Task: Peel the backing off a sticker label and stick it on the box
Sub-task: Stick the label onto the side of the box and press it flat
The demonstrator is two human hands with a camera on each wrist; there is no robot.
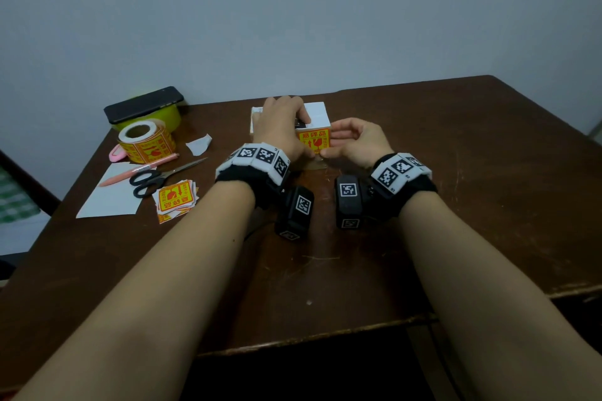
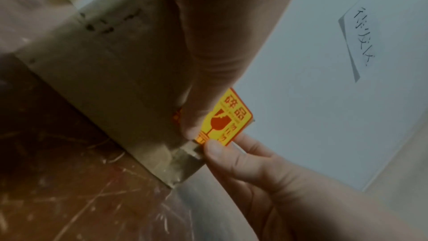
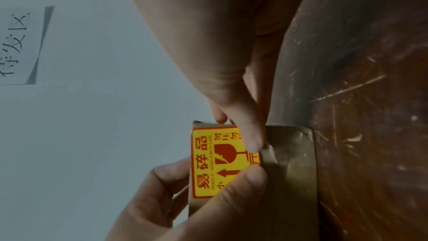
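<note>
At frame centre, both thumbs press a yellow sticker reading 易碎品 onto the box. The left hand grips the box; the right hand has its fingers curled, thumb on the sticker's lower edge. A sticker roll and scissors lie at left.

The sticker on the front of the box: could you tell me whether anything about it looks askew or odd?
The sticker sits fairly square on the box, but its lower edge looks not yet stuck down. Both hands, left and right, pinch there, where a strip of pale backing still clings.
</note>
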